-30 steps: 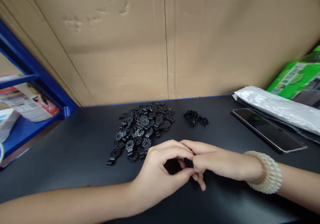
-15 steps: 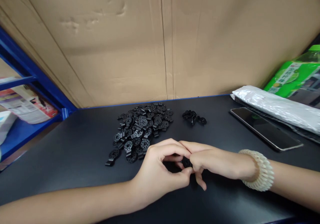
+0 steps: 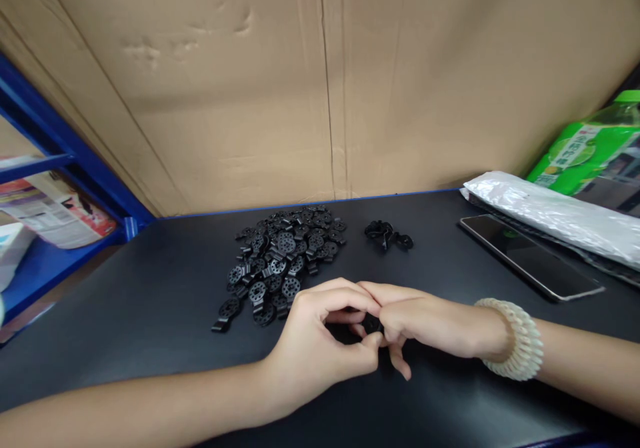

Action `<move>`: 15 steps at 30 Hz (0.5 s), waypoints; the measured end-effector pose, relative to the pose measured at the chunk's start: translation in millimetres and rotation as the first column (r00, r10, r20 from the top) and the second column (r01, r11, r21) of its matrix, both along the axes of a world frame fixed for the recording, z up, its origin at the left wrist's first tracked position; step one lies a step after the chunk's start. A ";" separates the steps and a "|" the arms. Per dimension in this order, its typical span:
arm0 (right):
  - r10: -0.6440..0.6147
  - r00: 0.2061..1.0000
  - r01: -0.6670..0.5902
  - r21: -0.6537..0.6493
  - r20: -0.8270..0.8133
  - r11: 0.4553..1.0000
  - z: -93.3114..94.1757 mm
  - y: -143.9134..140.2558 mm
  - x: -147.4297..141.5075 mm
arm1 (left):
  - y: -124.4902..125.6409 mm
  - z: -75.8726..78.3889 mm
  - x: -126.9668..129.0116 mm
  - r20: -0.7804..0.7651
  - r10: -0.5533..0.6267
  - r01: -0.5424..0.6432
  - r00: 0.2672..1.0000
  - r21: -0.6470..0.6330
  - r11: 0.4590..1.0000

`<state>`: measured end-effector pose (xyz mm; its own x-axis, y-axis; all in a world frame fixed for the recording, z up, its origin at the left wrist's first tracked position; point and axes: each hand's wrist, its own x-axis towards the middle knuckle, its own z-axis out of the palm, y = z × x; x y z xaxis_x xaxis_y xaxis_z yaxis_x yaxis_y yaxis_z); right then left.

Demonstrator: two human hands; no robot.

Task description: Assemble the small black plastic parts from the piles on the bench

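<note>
Both hands meet low over the dark tabletop (image 3: 150, 315), fingertips pinched together on a small black plastic part (image 3: 373, 325) that is mostly hidden between them, so whether it is one piece or two being pressed together cannot be told for sure. The left hand (image 3: 325, 341) curls round it from the near side, thumb and forefinger closed on it, while the right hand (image 3: 425, 325) (a pale coiled band (image 3: 520, 338) sits on its wrist) grips it from the other side with its fingers bent in. To do this well, I judge the part should be kept close above the tabletop, held by its edges with the fingertips squarely opposed, so that it neither twists nor springs away. Just behind the hands lies a loose pile of black perforated discs (image 3: 285, 251) with tabs, and to its right, apart from it, a little cluster of similar pieces (image 3: 387, 233). No tray or box holds any of these; they lie bare on the surface. Further right a phone (image 3: 530, 256) lies flat beside a silvery plastic bag (image 3: 555, 215) whose contents do not show, with a green packet (image 3: 590, 155) behind it.
</note>
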<state>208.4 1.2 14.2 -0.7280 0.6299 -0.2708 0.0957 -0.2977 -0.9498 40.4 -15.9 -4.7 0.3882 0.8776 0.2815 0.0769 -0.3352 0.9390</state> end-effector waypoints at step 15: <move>-0.065 0.996 0.072 0.124 -0.060 0.990 -7.9 14.8 11.3 | 7.8 2.1 -8.8 0.094 0.175 -0.176 0.980 -0.006 0.984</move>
